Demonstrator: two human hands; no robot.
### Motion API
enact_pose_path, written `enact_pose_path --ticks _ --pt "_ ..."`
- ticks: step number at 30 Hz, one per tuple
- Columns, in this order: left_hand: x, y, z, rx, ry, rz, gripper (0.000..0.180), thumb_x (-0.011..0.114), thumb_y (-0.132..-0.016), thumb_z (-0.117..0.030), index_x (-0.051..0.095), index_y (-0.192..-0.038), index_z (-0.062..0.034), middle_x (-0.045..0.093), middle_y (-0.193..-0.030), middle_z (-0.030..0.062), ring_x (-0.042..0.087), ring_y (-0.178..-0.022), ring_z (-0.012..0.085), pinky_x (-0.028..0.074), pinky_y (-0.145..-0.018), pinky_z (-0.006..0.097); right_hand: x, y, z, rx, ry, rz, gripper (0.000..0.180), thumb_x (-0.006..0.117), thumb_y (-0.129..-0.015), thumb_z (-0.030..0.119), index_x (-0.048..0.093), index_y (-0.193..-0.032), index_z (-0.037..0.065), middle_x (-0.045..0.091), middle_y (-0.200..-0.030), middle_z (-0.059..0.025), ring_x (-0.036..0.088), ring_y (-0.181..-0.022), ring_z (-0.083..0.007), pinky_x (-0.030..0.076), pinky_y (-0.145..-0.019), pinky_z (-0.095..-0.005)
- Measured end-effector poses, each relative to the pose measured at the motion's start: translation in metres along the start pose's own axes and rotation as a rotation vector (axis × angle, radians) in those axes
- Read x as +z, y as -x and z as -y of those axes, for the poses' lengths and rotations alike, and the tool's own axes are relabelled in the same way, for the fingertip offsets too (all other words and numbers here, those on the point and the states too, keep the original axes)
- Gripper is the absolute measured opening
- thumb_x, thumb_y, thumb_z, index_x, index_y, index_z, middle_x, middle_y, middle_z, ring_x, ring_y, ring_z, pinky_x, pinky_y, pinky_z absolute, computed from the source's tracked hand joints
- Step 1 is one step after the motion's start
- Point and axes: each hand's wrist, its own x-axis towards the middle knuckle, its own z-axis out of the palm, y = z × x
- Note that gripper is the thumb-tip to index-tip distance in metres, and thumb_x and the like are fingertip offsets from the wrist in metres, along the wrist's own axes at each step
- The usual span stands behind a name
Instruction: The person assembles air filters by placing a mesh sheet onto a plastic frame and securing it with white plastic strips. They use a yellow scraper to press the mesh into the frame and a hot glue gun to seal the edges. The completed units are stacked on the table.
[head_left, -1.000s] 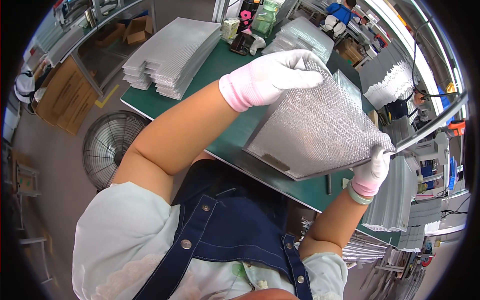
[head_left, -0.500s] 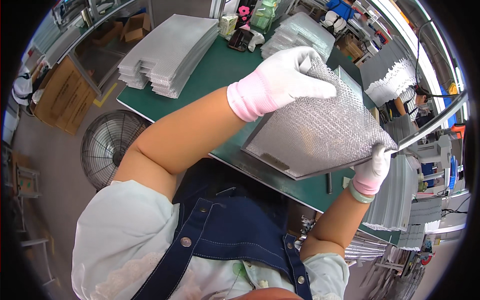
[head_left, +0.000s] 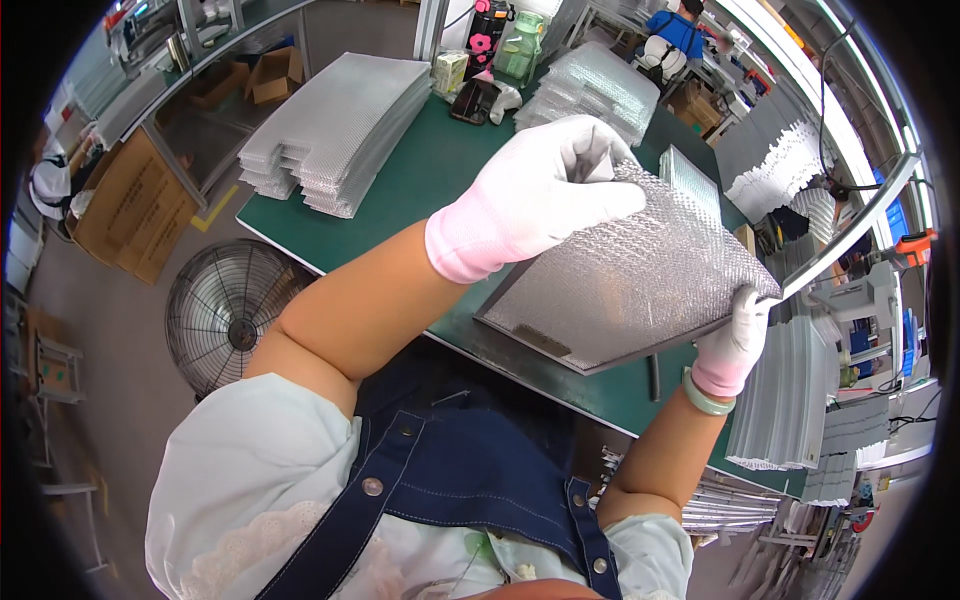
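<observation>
A silver metal-mesh filter panel [head_left: 620, 285] with a thin frame is tilted up over the green table [head_left: 400, 165]. Its lower frame edge is toward me, and a dark rectangular patch shows near the lower left corner. My left hand [head_left: 545, 190], in a white glove with a pink cuff, is closed on the panel's upper edge, thumb stretched across the mesh. My right hand [head_left: 733, 345], gloved the same way, grips the right corner with the thumb on top. The fingers behind the panel are hidden.
Stacked mesh sheets [head_left: 340, 115] lie at the table's far left, and another stack [head_left: 595, 90] at the back. A phone [head_left: 474, 101] and green bottle [head_left: 520, 48] stand behind. A dark rod [head_left: 655, 378] lies near the front edge. A floor fan [head_left: 235, 315] is on the left.
The whole view has shifted slightly, with the table lower in it. My left hand has moved a little left and down in the picture; both hands keep their hold on the panel.
</observation>
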Motion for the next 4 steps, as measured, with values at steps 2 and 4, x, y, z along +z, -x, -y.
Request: enact_pose_path --ticks 2,4 --pt "-0.002 0.002 -0.009 0.077 -0.322 -0.032 0.024 0.076 -0.086 -0.010 0.063 -0.105 -0.0037 0.062 -0.085 -0.0017 0.054 -0.078 0.0050 0.045 -0.072 0.021 -0.007 0.001 -0.002 -0.009 0.051 0.020 0.044 0.065 -0.096 0.024 0.052 -0.130 -0.001 0.061 -0.124 -0.0119 0.059 -0.112 -0.0238 0.043 -0.103 -0.0411" --pt "-0.003 0.004 -0.019 0.123 -0.528 -0.006 0.023 0.075 -0.087 -0.011 0.064 -0.106 -0.0040 0.063 -0.088 -0.0004 0.058 -0.082 0.0067 0.048 -0.076 0.024 -0.014 0.002 -0.004 -0.005 0.041 0.089 0.051 0.066 -0.096 0.029 0.048 -0.135 0.001 0.060 -0.127 -0.0120 0.059 -0.114 -0.0244 0.042 -0.105 -0.0428"
